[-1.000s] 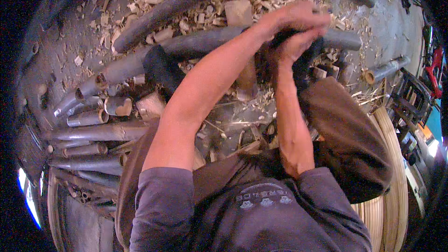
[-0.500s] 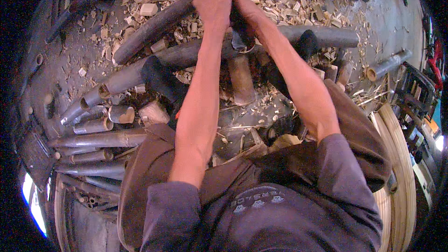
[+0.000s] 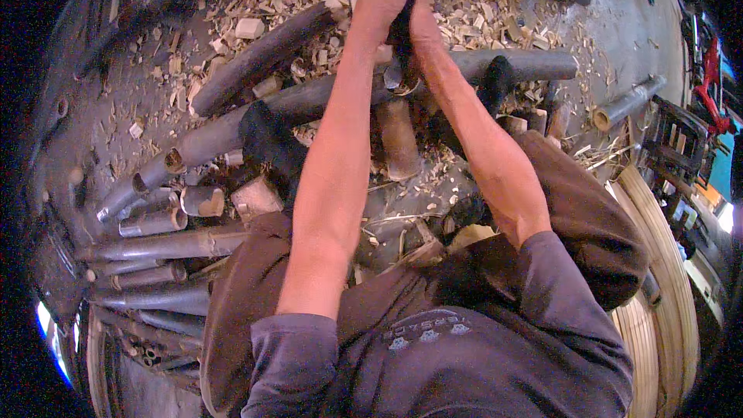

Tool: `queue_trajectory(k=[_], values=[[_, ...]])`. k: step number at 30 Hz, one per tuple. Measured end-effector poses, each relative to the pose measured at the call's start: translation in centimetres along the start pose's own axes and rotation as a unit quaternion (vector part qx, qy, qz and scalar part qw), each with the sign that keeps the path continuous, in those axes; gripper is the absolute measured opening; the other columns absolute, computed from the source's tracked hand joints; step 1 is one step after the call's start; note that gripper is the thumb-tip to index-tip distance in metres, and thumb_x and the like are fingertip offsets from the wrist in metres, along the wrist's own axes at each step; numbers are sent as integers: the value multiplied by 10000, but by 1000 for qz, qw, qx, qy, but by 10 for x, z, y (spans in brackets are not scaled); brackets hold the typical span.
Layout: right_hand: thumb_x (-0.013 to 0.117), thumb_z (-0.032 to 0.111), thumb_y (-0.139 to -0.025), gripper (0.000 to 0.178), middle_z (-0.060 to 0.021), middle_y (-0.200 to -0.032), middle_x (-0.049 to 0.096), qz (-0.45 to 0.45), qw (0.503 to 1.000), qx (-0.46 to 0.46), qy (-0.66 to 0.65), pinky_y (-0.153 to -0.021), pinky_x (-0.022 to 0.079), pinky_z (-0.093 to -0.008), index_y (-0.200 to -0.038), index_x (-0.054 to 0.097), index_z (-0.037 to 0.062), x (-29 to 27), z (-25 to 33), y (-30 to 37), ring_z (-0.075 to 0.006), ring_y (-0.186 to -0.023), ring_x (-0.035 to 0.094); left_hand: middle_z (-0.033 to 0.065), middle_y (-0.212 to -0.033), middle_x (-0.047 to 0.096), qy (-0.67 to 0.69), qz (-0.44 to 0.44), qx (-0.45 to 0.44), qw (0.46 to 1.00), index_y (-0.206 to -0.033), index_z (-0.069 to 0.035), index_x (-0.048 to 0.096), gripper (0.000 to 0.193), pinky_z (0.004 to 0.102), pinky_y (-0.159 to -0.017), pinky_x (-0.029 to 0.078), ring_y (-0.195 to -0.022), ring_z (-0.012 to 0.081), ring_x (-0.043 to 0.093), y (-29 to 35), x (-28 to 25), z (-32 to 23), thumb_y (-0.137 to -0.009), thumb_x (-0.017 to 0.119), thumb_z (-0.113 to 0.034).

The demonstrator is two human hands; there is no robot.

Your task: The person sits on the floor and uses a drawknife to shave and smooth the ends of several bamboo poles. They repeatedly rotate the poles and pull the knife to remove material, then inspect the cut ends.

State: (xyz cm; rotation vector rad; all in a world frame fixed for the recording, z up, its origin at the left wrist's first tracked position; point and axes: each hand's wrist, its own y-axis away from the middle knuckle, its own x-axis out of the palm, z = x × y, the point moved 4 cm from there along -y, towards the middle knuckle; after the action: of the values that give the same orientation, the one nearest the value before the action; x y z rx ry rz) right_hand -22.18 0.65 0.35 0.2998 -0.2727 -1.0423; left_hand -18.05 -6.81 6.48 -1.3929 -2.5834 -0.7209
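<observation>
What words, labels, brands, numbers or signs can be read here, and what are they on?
Dark grey shirt: a curved line of pale lettering with three small emblems; I don't copy out printed words.
Red object at the right edge: too small and blurred to tell whether it is marked.
Long dark pole: no writing that I can make out.

A red object [image 3: 710, 81] sits near a black frame [image 3: 670, 138].

Two grips [image 3: 379, 4] [image 3: 421, 19], two black-clad feet [image 3: 267, 135] [image 3: 496, 81]
</observation>
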Motion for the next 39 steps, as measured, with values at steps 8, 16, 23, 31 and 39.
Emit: queue_trajectory(k=[8,16,23,31,39], values=[[428,521,-933,599,-85,-1250,554,404,879,73,244,-960,402,-300,-1278,513,38,67,7,59,-162,-1115,506,82,-920,589,118,-479,209,844,-934,-27,530,322,313,-788,448,-843,180,540,91,-62,44,-906,549,-347],[480,466,-926,564,-123,-1251,566,265,939,-47,213,-1000,376,-323,-1308,478,52,62,12,39,-209,-1162,510,61,-961,585,114,-352,122,921,-1023,-1,559,328,285,-828,432,-896,147,525,53,-75,42,-928,538,-314],[480,486,-924,603,-137,-1210,562,-154,965,-161,141,-962,383,-320,-1292,475,9,2,8,33,-215,-1110,508,58,-909,646,135,35,-2,990,-1027,-32,662,400,301,-708,487,-776,146,583,-30,-16,67,-840,617,-383],[520,552,-869,620,-61,-1116,534,-283,941,-102,-157,-881,411,-308,-1257,440,75,-82,-44,76,-178,-1019,510,174,-934,664,-313,206,180,909,-989,-36,672,493,393,-810,475,-876,268,627,7,90,77,-812,574,-485],[706,376,-805,650,-79,-1055,517,-141,950,-228,161,-847,409,-292,-1241,408,-3,-23,99,154,-149,-934,478,103,-709,646,-225,1,-2,974,-769,22,647,604,344,-624,478,-668,196,611,110,-34,-17,-844,514,-562]])
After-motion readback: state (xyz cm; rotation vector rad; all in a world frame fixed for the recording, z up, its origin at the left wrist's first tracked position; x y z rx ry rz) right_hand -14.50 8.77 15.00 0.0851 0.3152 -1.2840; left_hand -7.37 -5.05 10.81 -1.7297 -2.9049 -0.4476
